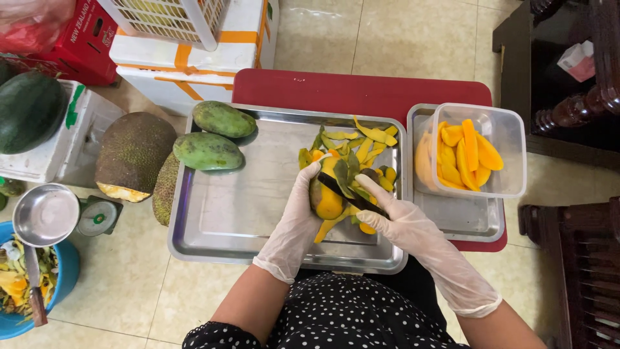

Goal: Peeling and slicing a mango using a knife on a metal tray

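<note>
Mango [326,197] peeling is well under way: the fruit sits over the big steel tray [213,226], in front of me, and most of the side facing up is bare yellow flesh, with a patch of green skin left near its top. My left hand [297,216], gloved, is wrapped around the mango from the left, fingers curled firmly on it. My right hand [394,216], gloved too, is closed on a dark-handled peeler [349,197] laid across the fruit, forefinger stretched out along it. Behind the fruit, a heap of green-and-yellow peels [358,145] has piled up in the tray's far right corner, so plenty of skin is already off. To the right, a clear plastic tub [510,155] holds finished orange slices [462,155], standing on a smaller steel tray [462,223]. As for what's left, I'd say quite a bit: two whole green mangoes [213,136] wait untouched at the far left of the big tray, and this one needs its last skin off and slicing. Both trays rest on a red counter [361,87].
</note>
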